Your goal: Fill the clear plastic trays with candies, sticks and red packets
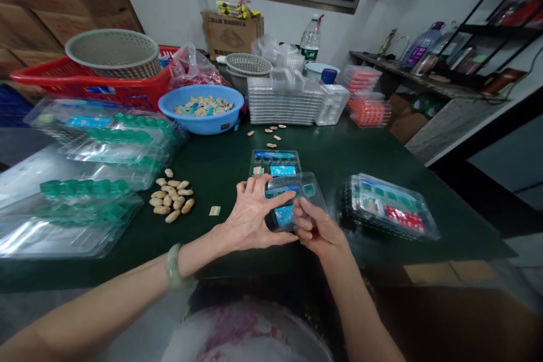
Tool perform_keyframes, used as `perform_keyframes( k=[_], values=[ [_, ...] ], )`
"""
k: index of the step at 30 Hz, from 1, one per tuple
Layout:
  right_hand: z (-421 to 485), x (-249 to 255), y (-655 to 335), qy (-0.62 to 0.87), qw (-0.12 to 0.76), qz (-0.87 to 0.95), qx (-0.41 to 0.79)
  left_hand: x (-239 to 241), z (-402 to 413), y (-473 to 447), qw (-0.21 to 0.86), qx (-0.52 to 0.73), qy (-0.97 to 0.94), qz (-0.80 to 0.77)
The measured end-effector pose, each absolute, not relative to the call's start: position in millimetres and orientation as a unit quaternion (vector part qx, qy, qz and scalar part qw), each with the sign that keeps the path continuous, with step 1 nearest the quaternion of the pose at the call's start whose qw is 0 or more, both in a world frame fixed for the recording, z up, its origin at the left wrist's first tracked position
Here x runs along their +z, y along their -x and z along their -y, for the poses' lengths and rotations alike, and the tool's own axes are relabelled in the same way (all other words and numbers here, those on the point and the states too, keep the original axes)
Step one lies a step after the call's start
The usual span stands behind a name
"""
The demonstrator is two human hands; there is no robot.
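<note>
Both my hands hold a clear plastic clamshell pack point(297, 195) with blue items inside, just above the dark green table point(220, 164). My left hand point(254, 215) lies over the pack's left side with fingers pressing on its lid. My right hand point(316, 229) grips the pack's near edge, fingers curled around it. A second filled clear pack point(275, 163) lies just behind the held one. A small striped piece point(214, 210) lies on the table to the left of my left hand.
A pile of peanuts point(172, 195) lies left of centre. Clear trays with green inserts point(106, 181) cover the left side. A blue bowl point(202, 108) of small pieces, stacked empty clear packs point(288, 102) and baskets stand behind. Finished packs point(390, 206) lie at right.
</note>
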State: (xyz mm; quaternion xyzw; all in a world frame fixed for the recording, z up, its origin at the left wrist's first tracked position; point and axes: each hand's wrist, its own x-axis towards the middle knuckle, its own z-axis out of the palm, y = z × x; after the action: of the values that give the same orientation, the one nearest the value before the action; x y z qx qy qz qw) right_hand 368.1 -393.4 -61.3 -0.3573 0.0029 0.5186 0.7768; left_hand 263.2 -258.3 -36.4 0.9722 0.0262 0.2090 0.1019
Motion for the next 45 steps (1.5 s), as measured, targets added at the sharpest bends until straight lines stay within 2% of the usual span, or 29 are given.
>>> perform_keyframes(
  k=[8,18,24,37,42,45],
  values=[
    [390.7,-59.0,-368.4,0.304,0.767,-0.034,0.564,-37.5,261.3,-262.2,0.056,0.217,-0.974,-0.018],
    [397.0,-59.1,-373.7,0.385,0.719,0.07,0.574,-33.6,258.7,-259.9,0.089,0.208,-0.973,-0.033],
    [403.9,-64.2,-378.7,0.414,0.714,0.174,0.538,-34.1,262.3,-262.9,0.09,0.206,-0.974,-0.032],
    [405.6,-65.4,-374.2,0.461,0.722,0.257,0.447,-39.5,259.5,-268.7,0.048,0.201,-0.977,-0.061],
    [420.5,-67.2,-370.8,0.54,0.678,0.305,0.395,-39.5,248.2,-267.6,0.03,0.191,-0.978,-0.074],
    [440.7,-69.1,-372.0,0.568,0.694,0.284,0.34,-39.8,246.6,-266.6,0.02,0.17,-0.983,-0.07]
  ],
)
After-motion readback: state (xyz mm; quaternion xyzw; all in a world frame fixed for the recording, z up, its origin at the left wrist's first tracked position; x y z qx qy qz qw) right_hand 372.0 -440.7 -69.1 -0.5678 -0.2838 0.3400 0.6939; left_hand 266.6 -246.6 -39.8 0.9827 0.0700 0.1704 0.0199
